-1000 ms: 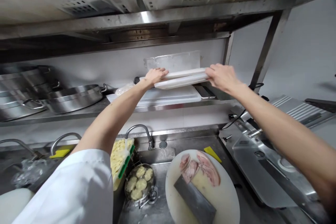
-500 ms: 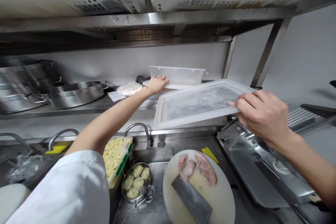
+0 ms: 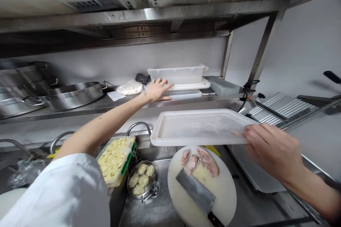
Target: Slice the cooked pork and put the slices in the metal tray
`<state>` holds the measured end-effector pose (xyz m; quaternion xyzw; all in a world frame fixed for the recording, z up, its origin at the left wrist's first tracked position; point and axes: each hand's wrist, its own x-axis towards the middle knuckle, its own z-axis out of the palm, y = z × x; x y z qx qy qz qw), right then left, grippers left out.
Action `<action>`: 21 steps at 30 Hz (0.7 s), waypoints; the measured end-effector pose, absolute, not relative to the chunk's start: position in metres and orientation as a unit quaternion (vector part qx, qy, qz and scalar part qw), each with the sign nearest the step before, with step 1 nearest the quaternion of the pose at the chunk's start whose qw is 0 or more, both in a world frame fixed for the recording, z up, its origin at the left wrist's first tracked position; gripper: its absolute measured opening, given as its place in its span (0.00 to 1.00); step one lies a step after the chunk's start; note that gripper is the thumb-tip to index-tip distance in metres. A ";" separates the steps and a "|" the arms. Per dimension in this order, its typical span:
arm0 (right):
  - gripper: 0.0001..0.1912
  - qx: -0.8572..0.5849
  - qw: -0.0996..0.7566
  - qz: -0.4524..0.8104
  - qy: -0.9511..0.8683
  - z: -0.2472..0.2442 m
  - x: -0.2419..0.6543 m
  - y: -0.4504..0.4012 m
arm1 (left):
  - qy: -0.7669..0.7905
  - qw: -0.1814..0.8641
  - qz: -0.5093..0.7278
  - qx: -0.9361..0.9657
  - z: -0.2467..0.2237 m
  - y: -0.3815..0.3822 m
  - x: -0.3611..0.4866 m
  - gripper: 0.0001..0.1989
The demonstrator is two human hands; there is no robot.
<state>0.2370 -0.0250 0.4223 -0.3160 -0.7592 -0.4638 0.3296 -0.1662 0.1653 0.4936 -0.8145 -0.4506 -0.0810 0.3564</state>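
My right hand (image 3: pixel 271 150) now holds the shallow white plastic tray (image 3: pixel 199 127) by its right edge, fingers closed over the rim. Half a second ago this tray was higher and tilted, near the steel shelf (image 3: pixel 106 104); now it is lower, almost level, and it hangs in the air above the round white cutting board (image 3: pixel 213 198), without touching it. So the tray has come away from the stack on the shelf and is carried by one hand only.

My left hand (image 3: pixel 157 90) stays on the shelf, fingers spread and flat, resting against the edge of the white lids (image 3: pixel 190 87) under the clear rectangular plastic container (image 3: pixel 177 74). It grips nothing, I think; it only steadies the stack.

Below the tray, the pieces of raw pink meat (image 3: pixel 201 161) and the broad steel cleaver (image 3: pixel 195 193) lie on the board.
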 end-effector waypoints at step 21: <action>0.11 -0.317 0.329 -0.481 -0.749 0.438 0.199 0.032 | -0.448 0.345 -0.202 -0.800 0.568 0.158 -0.201 0.17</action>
